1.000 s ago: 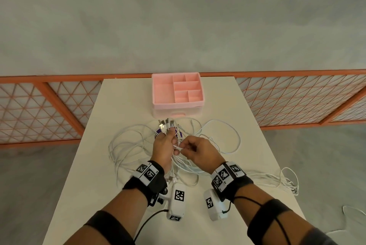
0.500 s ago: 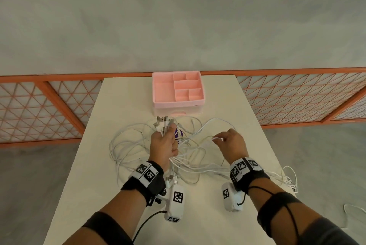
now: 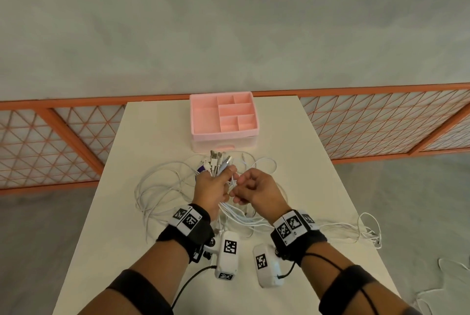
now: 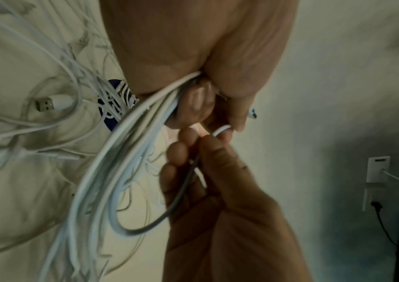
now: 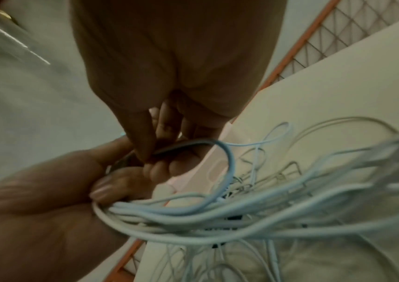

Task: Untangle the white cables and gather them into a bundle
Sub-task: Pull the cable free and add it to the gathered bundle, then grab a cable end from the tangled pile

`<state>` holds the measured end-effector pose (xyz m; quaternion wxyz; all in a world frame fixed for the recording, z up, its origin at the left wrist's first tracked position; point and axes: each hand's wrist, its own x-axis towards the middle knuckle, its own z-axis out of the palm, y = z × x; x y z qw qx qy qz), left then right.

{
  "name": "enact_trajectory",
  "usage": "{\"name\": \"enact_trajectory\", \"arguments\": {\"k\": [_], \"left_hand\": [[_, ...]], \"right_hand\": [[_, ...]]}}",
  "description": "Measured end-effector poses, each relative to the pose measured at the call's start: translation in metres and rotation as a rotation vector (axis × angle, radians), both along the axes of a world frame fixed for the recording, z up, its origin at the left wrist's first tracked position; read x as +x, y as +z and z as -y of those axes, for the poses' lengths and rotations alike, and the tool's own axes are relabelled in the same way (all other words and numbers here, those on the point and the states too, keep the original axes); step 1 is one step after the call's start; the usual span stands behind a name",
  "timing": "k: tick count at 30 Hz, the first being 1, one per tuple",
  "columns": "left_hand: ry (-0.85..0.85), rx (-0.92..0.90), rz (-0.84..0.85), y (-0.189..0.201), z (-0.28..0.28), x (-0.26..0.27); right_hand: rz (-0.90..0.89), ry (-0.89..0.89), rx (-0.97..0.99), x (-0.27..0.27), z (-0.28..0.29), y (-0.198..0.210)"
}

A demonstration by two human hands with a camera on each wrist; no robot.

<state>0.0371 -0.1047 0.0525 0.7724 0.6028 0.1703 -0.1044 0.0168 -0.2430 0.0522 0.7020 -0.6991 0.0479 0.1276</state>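
Table point(image 3: 157, 136) — cables point(image 3: 162, 182) bunched in left fingers point(image 3: 229, 171).

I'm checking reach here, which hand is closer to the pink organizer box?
Left. The left hand, gripping the cable ends, sits just in front of the pink organizer box. The right hand, pinching one cable, is beside it, slightly farther back and off to the right.
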Motion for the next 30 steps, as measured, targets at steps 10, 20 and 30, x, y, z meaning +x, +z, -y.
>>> {"name": "enact_trajectory", "arguments": {"k": [10,20,30], "left_hand": [[-0.283,0.084,-0.010,-0.020,-0.006,-0.018],[-0.099,0.065,-0.090,-0.030,-0.012,-0.010],[-0.082,0.043,-0.008,0.003,-0.003,0.004]], "right_hand": [[-0.188,-0.304,0.534,0.048,0.018,0.029],[0.151,-0.160,0.068,0.056,0.024,0.046],[0.014,0.208,-0.222,0.004,0.004,-0.004]]}}
